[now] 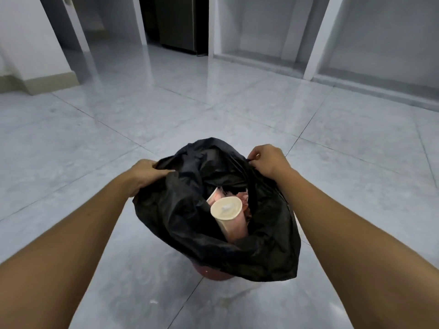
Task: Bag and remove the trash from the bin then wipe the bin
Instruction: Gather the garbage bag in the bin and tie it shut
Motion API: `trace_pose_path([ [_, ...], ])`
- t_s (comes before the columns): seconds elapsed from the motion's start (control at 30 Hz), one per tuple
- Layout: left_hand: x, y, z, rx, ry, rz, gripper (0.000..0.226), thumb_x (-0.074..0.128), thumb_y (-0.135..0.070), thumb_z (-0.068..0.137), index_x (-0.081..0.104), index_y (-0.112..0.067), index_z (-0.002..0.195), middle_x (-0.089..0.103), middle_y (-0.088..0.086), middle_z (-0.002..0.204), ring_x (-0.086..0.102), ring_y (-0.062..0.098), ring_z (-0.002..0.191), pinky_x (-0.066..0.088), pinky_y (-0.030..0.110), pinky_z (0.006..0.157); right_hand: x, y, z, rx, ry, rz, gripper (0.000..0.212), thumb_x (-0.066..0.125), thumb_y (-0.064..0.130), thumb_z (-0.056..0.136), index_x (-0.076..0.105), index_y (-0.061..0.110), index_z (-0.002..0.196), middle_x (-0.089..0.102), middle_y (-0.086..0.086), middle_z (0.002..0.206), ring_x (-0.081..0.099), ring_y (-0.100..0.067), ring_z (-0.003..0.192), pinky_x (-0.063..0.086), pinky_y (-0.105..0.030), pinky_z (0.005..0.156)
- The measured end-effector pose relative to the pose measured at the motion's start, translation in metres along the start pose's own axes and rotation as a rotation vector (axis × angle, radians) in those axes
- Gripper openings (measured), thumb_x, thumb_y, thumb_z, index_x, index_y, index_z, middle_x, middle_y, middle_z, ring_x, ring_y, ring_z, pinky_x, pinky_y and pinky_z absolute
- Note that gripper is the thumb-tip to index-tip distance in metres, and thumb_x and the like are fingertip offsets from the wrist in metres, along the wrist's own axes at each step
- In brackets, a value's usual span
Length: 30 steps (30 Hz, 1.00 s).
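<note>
— What do the hands do, from where you sit?

— On my monitor both bare forearms reach forward and down. The left hand [145,173] has its fingers curled over a fold of the black bag [180,217], and the thumb lies flat on top of the plastic, so it grips the rim. The right hand [266,160] is turned with its back to me, the wrist bent. Its thumb and fingers pinch the opposite side of the rim in a small bunch.

— And between the fingers?

— Between the two grips the mouth of the bag hangs open. The plastic is thin, crumpled and a little glossy, with many soft folds. Below the fingers, deep inside, a pale paper cup [226,210] leans with its round mouth toward me; its side is smooth and slightly pink. Behind it I see the edge of a second cup [212,197] and some crushed pink scraps [242,195]. What the scraps are, I cannot tell.

— Where is the bin?

— Under the bag, lower than both hands and nearer to me than the fingers. Only a curved dark red part of the bin [213,274] shows, because the plastic drapes over it. It stands on the floor [95,138] of large grey tiles, polished and reflecting light.
</note>
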State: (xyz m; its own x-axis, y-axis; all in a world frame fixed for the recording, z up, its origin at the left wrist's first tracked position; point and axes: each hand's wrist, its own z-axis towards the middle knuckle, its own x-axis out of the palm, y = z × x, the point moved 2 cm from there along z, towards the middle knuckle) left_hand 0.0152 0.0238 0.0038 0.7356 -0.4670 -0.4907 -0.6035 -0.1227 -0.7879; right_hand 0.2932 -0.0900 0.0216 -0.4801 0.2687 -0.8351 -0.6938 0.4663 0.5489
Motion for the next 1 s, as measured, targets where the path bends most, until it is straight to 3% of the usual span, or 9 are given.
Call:
trace_pose_path([
  [0.17, 0.012, -0.014, -0.005, 0.304, -0.423, -0.193, 0.022, 0.064, -0.012, 0.08, 0.069, -0.023, 0.099, 0.071, 0.001, 0.099, 0.065, 0.022, 0.094, 0.052, 0.036, 0.089, -0.008, 0.004, -0.009, 0.045, -0.267, 0.171, 0.013, 0.057, 0.015, 0.088, 0.065, 0.026, 0.089, 0.069, -0.006, 0.101, 0.062, -0.026, 0.092, 0.047, -0.029, 0.076],
  [0.3, 0.005, -0.051, -0.02, 0.509, -0.744, -0.204, 0.038, 0.048, -0.002, 0.075, 0.067, -0.033, 0.087, 0.067, -0.006, 0.101, 0.06, 0.013, 0.09, 0.046, 0.023, 0.076, -0.046, 0.013, -0.008, -0.053, -0.613, 0.555, 0.013, 0.058, 0.008, 0.087, 0.068, 0.01, 0.096, 0.065, 0.001, 0.089, 0.056, -0.008, 0.079, 0.038, -0.004, 0.065],
  [0.4, 0.003, -0.063, -0.027, 0.601, -0.778, -0.2, 0.033, 0.053, -0.01, 0.076, 0.062, -0.037, 0.091, 0.063, -0.008, 0.097, 0.058, 0.012, 0.085, 0.04, 0.022, 0.069, -0.07, 0.017, -0.015, -0.141, -0.806, 0.679, 0.011, 0.058, 0.007, 0.086, 0.065, 0.015, 0.088, 0.06, 0.014, 0.078, 0.054, 0.01, 0.067, 0.037, 0.0, 0.064],
  [0.5, -0.001, -0.048, -0.02, 0.495, -0.5, -0.132, 0.05, 0.07, -0.033, 0.078, 0.049, -0.029, 0.123, 0.058, -0.003, 0.116, 0.058, 0.018, 0.102, 0.047, 0.031, 0.086, -0.071, 0.008, -0.02, -0.084, -0.694, 0.615, 0.007, 0.06, 0.021, 0.087, 0.059, 0.02, 0.094, 0.064, 0.007, 0.089, 0.057, 0.001, 0.075, 0.04, -0.001, 0.061],
  [0.6, -0.008, -0.021, -0.022, 0.199, -0.102, -0.04, 0.108, 0.074, -0.059, 0.064, 0.009, -0.031, 0.146, 0.04, 0.006, 0.144, 0.046, 0.026, 0.126, 0.038, 0.043, 0.105, -0.066, -0.01, -0.024, 0.132, -0.125, 0.603, 0.057, 0.059, 0.06, 0.082, 0.052, 0.018, 0.12, 0.062, -0.004, 0.114, 0.064, -0.02, 0.096, 0.052, -0.027, 0.063],
  [0.67, -0.015, -0.003, -0.034, 0.001, 0.192, 0.108, 0.118, 0.069, -0.075, 0.05, 0.007, -0.04, 0.144, 0.043, -0.002, 0.143, 0.049, 0.024, 0.125, 0.038, 0.047, 0.103, -0.065, -0.018, -0.034, 0.238, 0.25, 0.499, 0.075, 0.061, 0.075, 0.07, 0.055, 0.021, 0.122, 0.062, -0.004, 0.116, 0.063, -0.026, 0.102, 0.056, -0.037, 0.068],
  [0.77, -0.025, 0.013, -0.046, -0.109, 0.533, 0.257, 0.084, 0.075, -0.064, 0.056, 0.045, -0.032, 0.127, 0.058, -0.014, 0.128, 0.063, 0.009, 0.108, 0.049, 0.039, 0.094, -0.061, -0.027, -0.053, 0.336, 0.584, 0.292, 0.079, 0.077, 0.065, 0.054, 0.062, 0.022, 0.118, 0.064, -0.002, 0.115, 0.063, -0.023, 0.103, 0.059, -0.04, 0.073],
  [0.87, -0.032, 0.013, -0.052, -0.172, 0.54, 0.282, 0.036, 0.075, -0.03, 0.076, 0.064, -0.017, 0.107, 0.071, -0.006, 0.102, 0.067, 0.004, 0.088, 0.054, 0.032, 0.085, -0.062, -0.029, -0.06, 0.384, 0.647, 0.151, 0.044, 0.08, 0.031, 0.074, 0.065, 0.014, 0.112, 0.067, -0.003, 0.104, 0.065, -0.017, 0.083, 0.059, -0.032, 0.07],
  [1.0, -0.045, -0.003, -0.081, -0.338, 0.819, 0.296, 0.016, 0.08, -0.017, 0.071, 0.07, -0.011, 0.082, 0.063, -0.001, 0.067, 0.062, 0.007, 0.057, 0.055, 0.038, 0.081, -0.082, -0.018, -0.066, 0.48, 0.61, 0.095, 0.02, 0.077, 0.021, 0.078, 0.06, 0.015, 0.085, 0.051, 0.001, 0.065, 0.042, -0.007, 0.046, 0.041, -0.013, 0.037],
])
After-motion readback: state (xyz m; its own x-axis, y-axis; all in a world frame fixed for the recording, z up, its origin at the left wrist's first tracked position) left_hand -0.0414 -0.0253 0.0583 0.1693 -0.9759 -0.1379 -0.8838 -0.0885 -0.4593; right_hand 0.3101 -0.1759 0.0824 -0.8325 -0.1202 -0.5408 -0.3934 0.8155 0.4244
